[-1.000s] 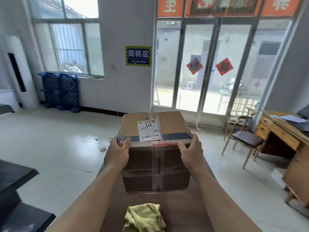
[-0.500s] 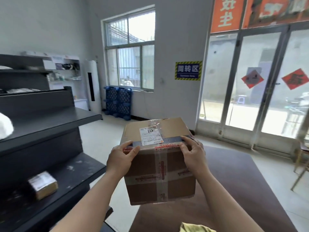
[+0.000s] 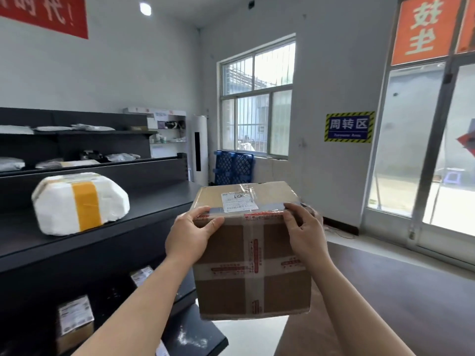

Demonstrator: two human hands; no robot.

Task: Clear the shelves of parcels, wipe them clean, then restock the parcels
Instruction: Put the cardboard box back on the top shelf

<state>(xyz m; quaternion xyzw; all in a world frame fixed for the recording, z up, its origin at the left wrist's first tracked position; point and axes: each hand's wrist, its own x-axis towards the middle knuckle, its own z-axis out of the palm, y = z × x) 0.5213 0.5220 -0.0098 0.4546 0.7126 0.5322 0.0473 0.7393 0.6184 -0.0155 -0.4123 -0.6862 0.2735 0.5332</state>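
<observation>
I hold a taped brown cardboard box [image 3: 253, 258] with a white shipping label on top, in the air in front of me. My left hand [image 3: 189, 236] grips its upper left edge and my right hand [image 3: 304, 233] grips its upper right edge, thumbs over the top. The black shelf unit [image 3: 154, 204] stands to my left, its middle shelf level with the box's top. On that shelf lies a white foam parcel with a yellow tape band [image 3: 79, 202]. Small cardboard parcels [image 3: 74, 322] sit on the lower shelf.
Upper shelves carry several flat grey and white bags [image 3: 74, 127]. A brown table top [image 3: 401, 299] spreads at the right below the box. Blue pallets [image 3: 234, 168] lean under the window, next to a white floor air conditioner [image 3: 200, 149]. Glass doors are at the far right.
My view has swung left from the glass doors and table to the shelves. The box stays in both hands and now hangs beside the middle shelf. The yellow cloth has left the view.
</observation>
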